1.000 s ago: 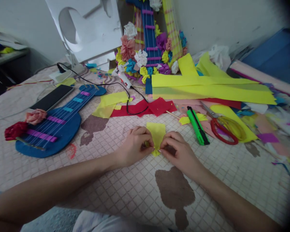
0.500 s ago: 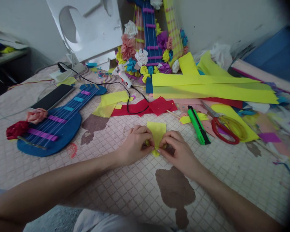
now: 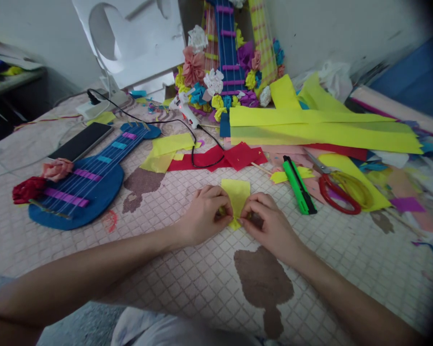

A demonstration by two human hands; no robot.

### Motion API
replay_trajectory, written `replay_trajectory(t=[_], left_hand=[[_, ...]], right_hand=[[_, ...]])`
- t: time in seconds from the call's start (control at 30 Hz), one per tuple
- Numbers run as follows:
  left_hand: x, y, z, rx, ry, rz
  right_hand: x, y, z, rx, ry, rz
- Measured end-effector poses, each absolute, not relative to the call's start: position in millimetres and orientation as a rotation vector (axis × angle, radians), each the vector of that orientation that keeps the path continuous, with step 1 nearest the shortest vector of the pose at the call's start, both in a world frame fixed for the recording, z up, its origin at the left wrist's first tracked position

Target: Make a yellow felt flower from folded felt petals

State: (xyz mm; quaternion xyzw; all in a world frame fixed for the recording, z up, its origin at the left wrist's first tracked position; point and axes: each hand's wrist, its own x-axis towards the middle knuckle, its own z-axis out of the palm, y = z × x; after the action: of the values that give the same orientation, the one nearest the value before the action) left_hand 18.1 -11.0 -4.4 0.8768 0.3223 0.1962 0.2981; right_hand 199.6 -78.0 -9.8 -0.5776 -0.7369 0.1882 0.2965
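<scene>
Between my hands is a small piece of yellow crepe paper [image 3: 237, 191], its upper part flat and its lower part gathered to a crumpled point. My left hand [image 3: 208, 211] pinches the gathered part from the left, thumb against fingers. From the other side my right hand [image 3: 267, 218] pinches the same part, with its fingertips close to those of the left. The paper caught inside the fingers is mostly hidden. A green box cutter [image 3: 299, 185] lies to the right of my right hand, and beyond it are red-handled scissors [image 3: 337, 192].
At left lies a blue toy guitar [image 3: 94, 187] with paper roses, beside a black phone [image 3: 81, 141]. A white glue gun [image 3: 184, 110] trails its black cord across red paper [image 3: 216, 158]. Long yellow strips [image 3: 321, 129] and scraps cover the back right. Flower-trimmed guitars [image 3: 225, 57] stand behind.
The whole view has shifted slightly. Both hands keep their pinch on the yellow crepe paper, with only tiny finger movement at its gathered end.
</scene>
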Motion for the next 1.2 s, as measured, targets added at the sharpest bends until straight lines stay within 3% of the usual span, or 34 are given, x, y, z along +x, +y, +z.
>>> replay_trajectory(t=[1.2], left_hand=[[16.6, -13.4, -9.1, 2.366, 0.854, 0.556]], right_hand=[[197.7, -78.7, -10.4, -1.535, -1.959, 0.54]])
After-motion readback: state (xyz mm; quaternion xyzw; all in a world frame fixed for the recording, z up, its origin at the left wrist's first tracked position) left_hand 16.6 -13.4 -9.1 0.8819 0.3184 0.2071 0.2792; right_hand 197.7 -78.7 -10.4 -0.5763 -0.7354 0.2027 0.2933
